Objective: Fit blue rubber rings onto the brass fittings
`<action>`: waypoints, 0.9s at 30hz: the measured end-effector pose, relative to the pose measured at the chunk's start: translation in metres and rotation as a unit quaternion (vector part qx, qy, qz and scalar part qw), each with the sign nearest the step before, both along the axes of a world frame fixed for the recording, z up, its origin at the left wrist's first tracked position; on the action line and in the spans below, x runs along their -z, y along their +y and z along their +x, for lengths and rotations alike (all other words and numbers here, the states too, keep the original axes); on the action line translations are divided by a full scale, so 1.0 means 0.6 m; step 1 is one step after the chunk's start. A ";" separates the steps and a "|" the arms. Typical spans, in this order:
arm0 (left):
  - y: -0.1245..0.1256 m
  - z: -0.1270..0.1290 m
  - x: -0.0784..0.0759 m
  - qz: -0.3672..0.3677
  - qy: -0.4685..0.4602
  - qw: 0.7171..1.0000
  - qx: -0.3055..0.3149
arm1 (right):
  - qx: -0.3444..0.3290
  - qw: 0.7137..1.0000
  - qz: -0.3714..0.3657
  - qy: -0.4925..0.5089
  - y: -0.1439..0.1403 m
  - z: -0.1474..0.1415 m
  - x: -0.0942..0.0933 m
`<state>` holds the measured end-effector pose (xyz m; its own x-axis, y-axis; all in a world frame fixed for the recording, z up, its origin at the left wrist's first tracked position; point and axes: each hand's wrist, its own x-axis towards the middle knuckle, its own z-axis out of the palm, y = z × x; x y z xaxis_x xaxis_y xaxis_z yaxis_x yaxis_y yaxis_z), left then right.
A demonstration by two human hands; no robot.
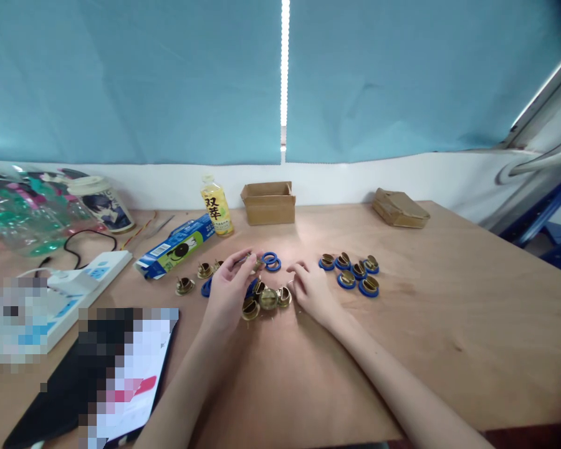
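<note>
My left hand is raised a little over the wooden table and pinches a small brass fitting between thumb and fingers. My right hand rests on the table with fingers curled, touching the edge of a heap of loose brass fittings. Two blue rubber rings lie just behind the held fitting. To the right sits a group of brass fittings with blue rings on them. More loose brass pieces lie to the left.
Along the back stand a yellow drink bottle, an open cardboard box and a flat brown packet. A blue carton, a white power strip and a dark tablet lie on the left.
</note>
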<state>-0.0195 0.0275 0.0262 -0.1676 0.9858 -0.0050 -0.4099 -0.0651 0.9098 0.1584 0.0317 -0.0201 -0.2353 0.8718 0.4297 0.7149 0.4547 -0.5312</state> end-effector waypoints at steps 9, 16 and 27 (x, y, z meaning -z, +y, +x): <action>0.002 -0.004 0.005 0.036 0.072 0.997 0.002 | 0.025 0.992 -0.033 -0.119 0.035 -0.020 -0.011; -0.009 0.005 -0.009 0.067 0.155 0.985 -0.021 | -0.012 0.988 -0.044 -0.148 0.098 -0.051 -0.010; -0.013 0.016 0.017 0.134 0.290 0.947 -0.037 | -0.027 0.999 -0.038 0.002 0.120 -0.047 0.001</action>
